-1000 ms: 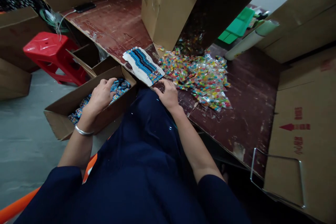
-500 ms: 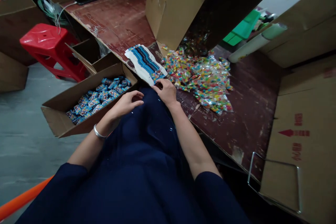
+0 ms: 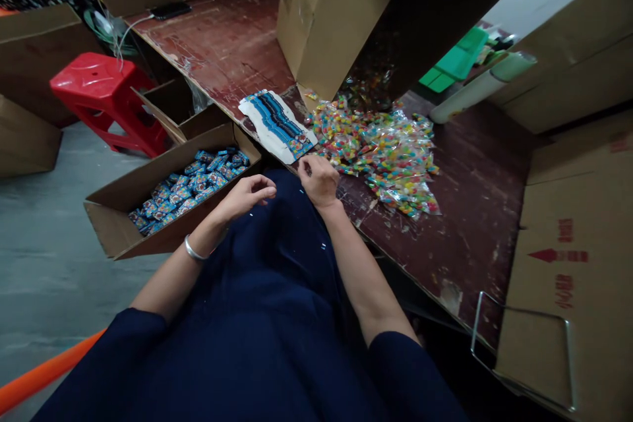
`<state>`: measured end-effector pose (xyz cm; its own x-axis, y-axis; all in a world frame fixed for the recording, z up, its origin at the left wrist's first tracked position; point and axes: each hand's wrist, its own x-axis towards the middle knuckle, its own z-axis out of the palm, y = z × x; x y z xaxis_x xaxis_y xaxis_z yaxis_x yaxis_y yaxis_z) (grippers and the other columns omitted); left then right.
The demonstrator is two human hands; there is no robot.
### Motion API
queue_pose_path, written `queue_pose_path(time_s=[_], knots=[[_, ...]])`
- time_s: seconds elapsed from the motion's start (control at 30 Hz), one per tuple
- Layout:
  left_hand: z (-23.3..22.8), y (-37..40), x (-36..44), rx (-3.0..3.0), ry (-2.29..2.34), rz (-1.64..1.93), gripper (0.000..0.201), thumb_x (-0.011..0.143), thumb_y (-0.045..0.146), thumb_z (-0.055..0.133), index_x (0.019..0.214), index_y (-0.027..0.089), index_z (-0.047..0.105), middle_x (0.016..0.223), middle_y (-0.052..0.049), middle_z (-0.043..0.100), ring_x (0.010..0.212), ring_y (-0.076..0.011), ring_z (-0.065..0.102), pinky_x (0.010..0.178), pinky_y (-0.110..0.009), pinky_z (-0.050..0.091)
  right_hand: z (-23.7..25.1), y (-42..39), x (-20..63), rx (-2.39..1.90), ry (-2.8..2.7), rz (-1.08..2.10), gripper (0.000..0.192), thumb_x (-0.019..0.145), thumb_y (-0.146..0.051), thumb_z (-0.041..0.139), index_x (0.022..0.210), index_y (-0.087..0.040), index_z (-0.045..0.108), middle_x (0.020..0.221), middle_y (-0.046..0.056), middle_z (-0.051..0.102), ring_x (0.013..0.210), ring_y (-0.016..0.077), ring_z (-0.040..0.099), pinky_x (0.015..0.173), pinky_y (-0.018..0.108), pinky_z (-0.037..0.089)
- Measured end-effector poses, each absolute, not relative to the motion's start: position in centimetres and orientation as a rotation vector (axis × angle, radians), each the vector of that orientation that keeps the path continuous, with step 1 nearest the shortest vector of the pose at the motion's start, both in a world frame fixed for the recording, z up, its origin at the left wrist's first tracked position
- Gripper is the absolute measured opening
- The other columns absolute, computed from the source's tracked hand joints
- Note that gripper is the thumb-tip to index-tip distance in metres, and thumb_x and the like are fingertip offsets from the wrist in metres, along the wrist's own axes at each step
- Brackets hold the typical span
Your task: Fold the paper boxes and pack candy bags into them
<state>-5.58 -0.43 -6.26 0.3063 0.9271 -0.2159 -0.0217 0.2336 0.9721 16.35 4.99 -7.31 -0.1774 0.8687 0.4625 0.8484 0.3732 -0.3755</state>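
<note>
Worn red-brown table, scratched, ringed by cardboard cartons; grey floor to the left with a red plastic stool. A large carton lies tipped on its side on the table, mouth toward the person, with a heap of clear candy packets spilled out in front of it.

Stack of blue printed cards lies flat at the table's near edge, just left of the heap. Right hand sits at the table edge, just below the stack's near corner and touching the near fringe of the candy heap; fingers curled, thumb and forefinger drawn together. Whether they pinch anything: cannot tell.

Left hand hovers over the lap in dark blue cloth, near the right hand but apart from it; fingers loosely bent, empty, a silver bangle on the wrist. It is just right of an open low carton holding small blue wrapped packets, not touching it.
</note>
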Motion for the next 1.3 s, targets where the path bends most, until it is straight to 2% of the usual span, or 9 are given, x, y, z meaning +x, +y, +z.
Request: queue_pose_path(time_s=[0.07, 0.17, 0.3, 0.5, 0.63, 0.87, 1.13, 1.2, 1.3], knots=[[-6.7, -0.4, -5.2, 0.942, 1.005, 0.88, 0.044, 0.08, 0.051, 0.084, 0.096, 0.013, 0.067, 0.104, -0.013, 0.077, 0.091, -0.0188, 0.075, 0.075, -0.029, 0.06, -7.3, 3.9, 16.6, -1.375, -1.956, -0.005, 0.027, 0.104, -0.023, 0.047, 0.091, -0.023, 0.07, 0.106, 0.011, 0.079, 0.102, 0.026, 0.07, 0.097, 0.04, 0.051], [-7.5, -0.4, -4.8, 0.775, 0.959, 0.897, 0.049, 0.076, 0.053, 0.088, 0.092, 0.012, 0.064, 0.106, -0.015, 0.077, 0.092, -0.0199, 0.077, 0.076, -0.03, 0.063, -7.4, 3.8, 16.4, -1.329, -1.932, 0.027, 0.014, 0.101, -0.031, 0.06, 0.104, -0.022, 0.069, 0.116, 0.012, 0.077, 0.113, 0.0283, 0.068, 0.103, 0.042, 0.051], [-8.2, -0.5, -4.4, 0.73, 0.959, 0.895, 0.05, 0.073, 0.052, 0.091, 0.088, 0.012, 0.064, 0.105, -0.014, 0.078, 0.092, -0.0217, 0.078, 0.074, -0.03, 0.064, -7.9, 6.3, 15.6, -1.44, -2.022, 0.174, 0.035, 0.091, -0.031, 0.075, 0.121, -0.017, 0.064, 0.129, 0.017, 0.072, 0.123, 0.0323, 0.064, 0.106, 0.044, 0.05], [-8.1, -0.4, -4.5, 0.73, 0.934, 0.897, 0.038, 0.081, 0.042, 0.087, 0.089, 0.011, 0.066, 0.103, -0.013, 0.078, 0.09, -0.0209, 0.079, 0.072, -0.028, 0.064, -8.3, 8.6, 15.3, -1.578, -2.105, 0.183, 0.008, 0.095, -0.023, 0.066, 0.101, -0.018, 0.069, 0.108, 0.014, 0.078, 0.103, 0.031, 0.07, 0.09, 0.041, 0.054], [-8.2, -0.6, -4.2, 0.598, 0.912, 0.918, 0.032, 0.086, 0.036, 0.084, 0.087, 0.011, 0.065, 0.1, -0.012, 0.078, 0.088, -0.0225, 0.08, 0.072, -0.03, 0.064, -7.7, 6.7, 16.0, -1.448, -2.009, 0.064, 0.019, 0.099, -0.016, 0.053, 0.089, -0.02, 0.069, 0.104, 0.012, 0.08, 0.099, 0.0271, 0.075, 0.09, 0.039, 0.057], [-7.4, -0.9, -3.6, 0.358, 0.672, 0.907, 0.043, 0.096, 0.053, 0.067, 0.092, 0.011, 0.069, 0.106, -0.017, 0.081, 0.104, -0.0287, 0.079, 0.097, -0.044, 0.062, -6.4, -2.8, 15.9, -0.88, -2.031, -0.079, 0.018, 0.095, -0.01, 0.062, 0.102, -0.025, 0.069, 0.115, 0.007, 0.081, 0.109, 0.0211, 0.078, 0.096, 0.034, 0.064], [-6.6, -2.0, -3.3, 0.554, 0.575, 0.918, 0.052, 0.077, 0.046, 0.09, 0.109, 0.01, 0.07, 0.117, -0.02, 0.079, 0.111, -0.0333, 0.077, 0.097, -0.044, 0.061, -6.3, -6.9, 14.6, -1.004, -1.72, 0.313, 0.012, 0.092, -0.013, 0.064, 0.095, -0.024, 0.065, 0.107, 0.007, 0.082, 0.1, 0.0222, 0.081, 0.091, 0.038, 0.067], [-6.3, -2.1, -3.3, 0.583, 0.579, 0.918, 0.06, 0.07, 0.051, 0.093, 0.109, 0.012, 0.068, 0.116, -0.018, 0.079, 0.108, -0.033, 0.077, 0.095, -0.044, 0.062, -5.9, -6.9, 14.8, -1.105, -1.524, 0.516, 0.006, 0.093, -0.02, 0.064, 0.089, -0.023, 0.063, 0.104, 0.007, 0.082, 0.092, 0.0218, 0.081, 0.083, 0.037, 0.068], [-5.7, -2.2, -3.7, 0.67, 0.582, 0.864, 0.065, 0.066, 0.052, 0.095, 0.11, 0.015, 0.064, 0.115, -0.016, 0.078, 0.103, -0.0306, 0.078, 0.091, -0.043, 0.061, -4.9, -6.7, 16.0, -1.193, -1.187, 0.617, 0.018, 0.092, -0.031, 0.067, 0.08, -0.022, 0.058, 0.089, 0.003, 0.078, 0.069, 0.0176, 0.077, 0.064, 0.031, 0.065]])
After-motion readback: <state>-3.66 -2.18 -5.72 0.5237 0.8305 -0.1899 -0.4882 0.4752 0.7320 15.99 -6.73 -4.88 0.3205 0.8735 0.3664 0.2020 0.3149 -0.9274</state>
